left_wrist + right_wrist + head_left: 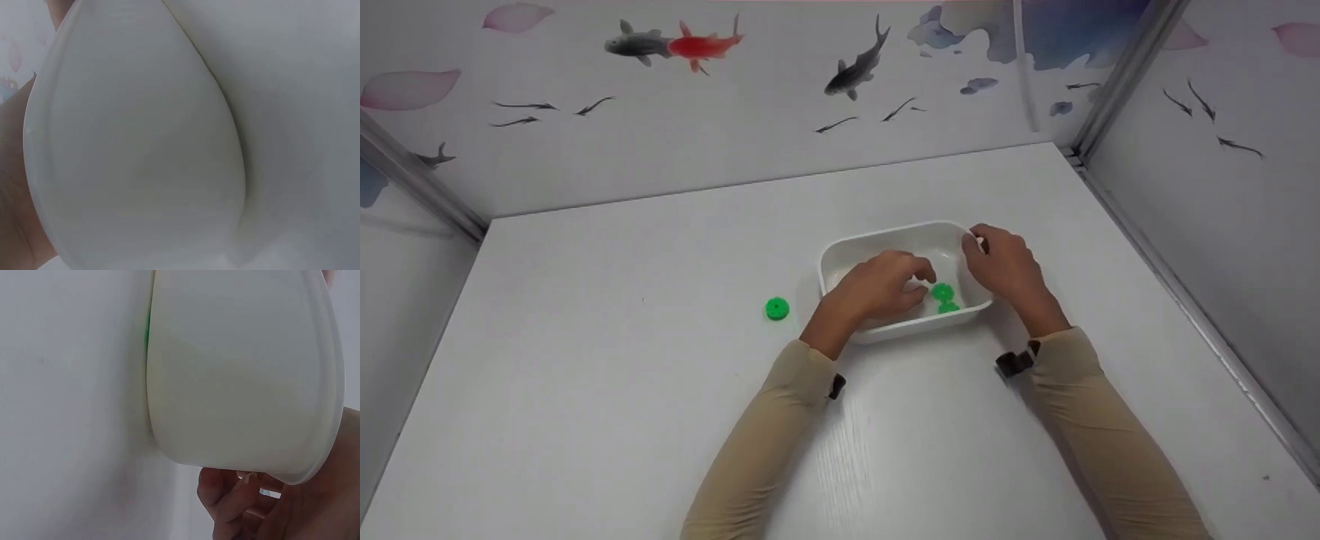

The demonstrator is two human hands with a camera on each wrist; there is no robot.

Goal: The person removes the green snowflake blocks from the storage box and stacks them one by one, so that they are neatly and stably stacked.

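Observation:
A white plastic tub (907, 328) with rounded corners stands on the table. Inside it, towards the right end, lie two green toothed discs (943, 292), the nearer one partly hidden by the front wall. My left hand (881, 286) reaches over the front rim into the tub, its fingers bent and apart from the thumb, close to the discs, with nothing visible between them. At the tub's right end, my right hand (1006, 262) grips the rim; in the right wrist view its curled fingers (239, 500) show against the end wall. Another green toothed disc (777, 308) lies outside, left of the tub.
The white table (607, 360) extends around the tub. Printed panels with painted fish border its back and sides, set in metal frames (1170, 315). Small dark wrist devices (1014, 364) sit at both sleeve cuffs.

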